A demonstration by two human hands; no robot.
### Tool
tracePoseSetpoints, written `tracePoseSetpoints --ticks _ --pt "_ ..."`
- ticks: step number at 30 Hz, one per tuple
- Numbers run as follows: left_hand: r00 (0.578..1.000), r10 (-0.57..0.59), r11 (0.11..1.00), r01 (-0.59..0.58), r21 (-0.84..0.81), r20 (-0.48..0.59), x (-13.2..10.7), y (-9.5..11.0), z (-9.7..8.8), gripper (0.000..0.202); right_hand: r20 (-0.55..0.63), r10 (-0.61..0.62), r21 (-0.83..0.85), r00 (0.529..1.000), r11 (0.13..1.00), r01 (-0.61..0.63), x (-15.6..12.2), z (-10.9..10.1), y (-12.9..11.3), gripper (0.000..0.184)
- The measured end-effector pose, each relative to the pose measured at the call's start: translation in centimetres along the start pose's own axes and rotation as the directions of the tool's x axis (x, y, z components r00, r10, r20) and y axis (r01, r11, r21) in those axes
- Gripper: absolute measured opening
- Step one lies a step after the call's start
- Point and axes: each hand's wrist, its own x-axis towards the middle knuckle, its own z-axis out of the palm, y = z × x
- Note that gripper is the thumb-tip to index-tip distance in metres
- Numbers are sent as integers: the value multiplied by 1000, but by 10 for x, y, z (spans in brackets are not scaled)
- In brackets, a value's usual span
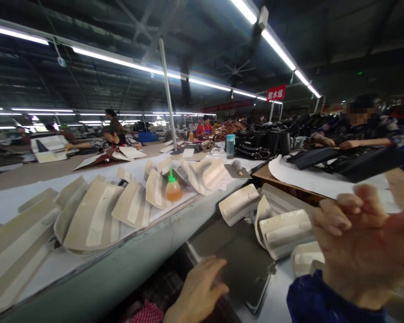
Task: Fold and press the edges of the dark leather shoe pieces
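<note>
My left hand [198,289] is at the bottom middle, thumb apart from the fingers, holding nothing I can see. It hovers beside or over a dark flat panel [235,246]; contact cannot be made out. Raised at the right, my right hand [357,237] has its palm showing and its fingers loosely bent, with no thing visible in it. A blue sleeve [305,296] is at its wrist. Curved beige pieces [284,229] with pale strips lie just left of this hand. More such curved pieces [94,215] stand along the white-covered bench at left.
A squeeze bottle [173,190] with a green nozzle and amber liquid stands among the pieces. Behind it are a blue-lidded bottle [230,147] and stacked black items [272,141]. The bench has a rounded grey edge [138,251]. A co-worker [357,130] handles dark panels at right.
</note>
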Motion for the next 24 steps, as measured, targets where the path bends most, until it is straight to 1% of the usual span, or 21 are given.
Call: tracePoseSetpoints --ticks 1,2,3,4,6,10,12,13,15,16,18,19,20,22,23,24 --pt "998 36 999 -36 6 43 6 -1 10 61 -30 40 127 999 991 -36 0 6 2 29" --pt "995 73 997 -74 13 74 11 -3 19 70 -21 70 197 997 978 -65 0 10 4 25" --pt "990 106 994 -108 20 93 14 -5 25 76 23 75 203 997 976 -78 0 14 5 26" --pt "987 130 991 -133 29 99 17 -6 30 77 65 69 194 995 978 -81 0 17 6 27" --pt "984 155 986 -159 48 82 19 -10 33 67 127 61 196 990 977 -85 -1 20 7 24" --pt "980 195 980 -196 43 34 17 -14 33 41 226 57 185 973 978 -100 -4 25 10 18" --pt "977 212 977 -212 8 -16 18 -15 32 27 281 72 170 957 978 -123 -7 29 12 18" --pt "976 211 977 -212 -19 -60 18 -15 32 22 306 86 158 948 978 -139 -8 31 13 18" --pt "967 175 977 -194 -85 -186 19 -15 25 22 344 113 113 932 980 -161 -9 37 18 20" --pt "953 144 976 -181 -119 -267 18 -14 18 26 350 124 74 928 984 -159 -9 40 21 20" --pt "902 95 968 -182 -172 -421 13 -8 -4 30 374 157 -73 914 987 -140 -6 48 32 21" --pt "869 90 962 -201 -182 -487 8 -3 -19 30 407 174 -178 896 978 -110 -5 52 40 21" --pt "838 107 956 -234 -176 -535 2 4 -35 29 456 188 -280 870 958 -60 -3 57 49 23" --pt "774 194 937 -328 -121 -602 -12 23 -68 25 576 212 -427 790 902 69 -5 64 71 33" --pt "731 262 918 -390 -70 -630 -19 32 -82 23 627 207 -445 751 886 127 -8 68 83 40" --pt "622 385 858 -513 16 -682 -24 41 -93 22 662 213 -448 718 881 151 -13 73 94 45"
